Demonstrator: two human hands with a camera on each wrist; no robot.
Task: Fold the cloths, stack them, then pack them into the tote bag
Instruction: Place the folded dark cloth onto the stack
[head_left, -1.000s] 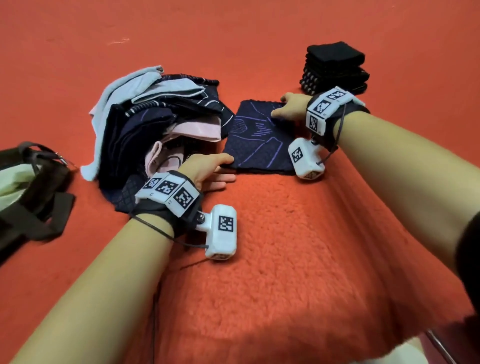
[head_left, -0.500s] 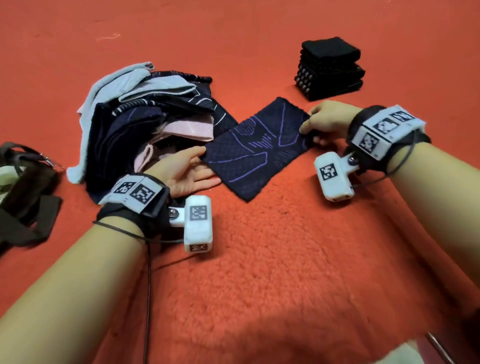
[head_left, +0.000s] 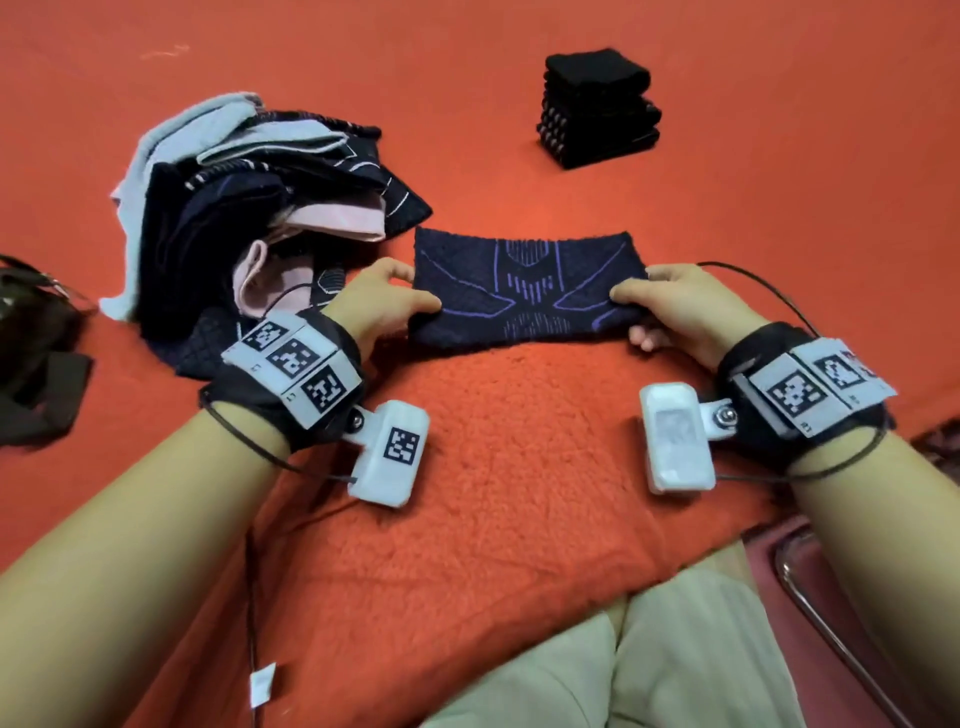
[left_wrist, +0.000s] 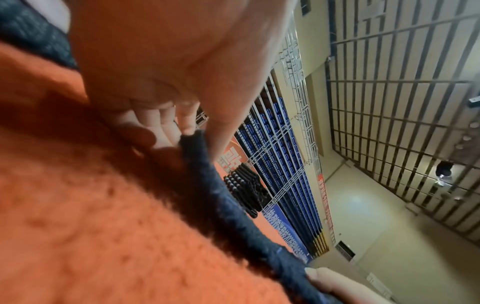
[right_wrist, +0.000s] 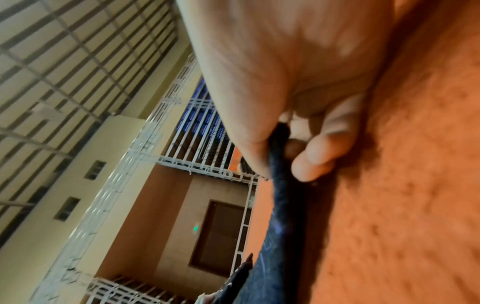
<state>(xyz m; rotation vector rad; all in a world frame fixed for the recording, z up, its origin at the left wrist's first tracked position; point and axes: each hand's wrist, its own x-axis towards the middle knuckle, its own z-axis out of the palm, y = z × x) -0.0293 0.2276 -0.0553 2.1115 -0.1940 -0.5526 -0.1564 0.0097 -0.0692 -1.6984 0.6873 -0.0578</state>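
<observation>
A dark navy cloth (head_left: 524, 291) with purple lines stretches as a wide band across the orange blanket between my hands. My left hand (head_left: 384, 306) pinches its left end, thumb on top. My right hand (head_left: 675, 306) pinches its right end the same way. In the left wrist view the cloth's edge (left_wrist: 226, 207) runs out from my left hand (left_wrist: 187, 133). The right wrist view shows my right hand (right_wrist: 283, 156) gripping the cloth (right_wrist: 280, 205), thumb over fingers. A stack of folded black cloths (head_left: 597, 104) stands at the back right. The brown tote bag (head_left: 36, 353) lies at the far left.
A loose pile of unfolded cloths (head_left: 244, 208), navy, grey and pink, lies just left of my left hand. The orange fleece blanket (head_left: 493, 493) covers the work surface. My beige trousers (head_left: 649, 665) and a metal chair bar (head_left: 831, 623) show at the bottom right.
The navy cloth lay flat and skewed with my left hand open beside it. Now both hands pinch its ends, it has turned square to me, and it shows as a narrower band.
</observation>
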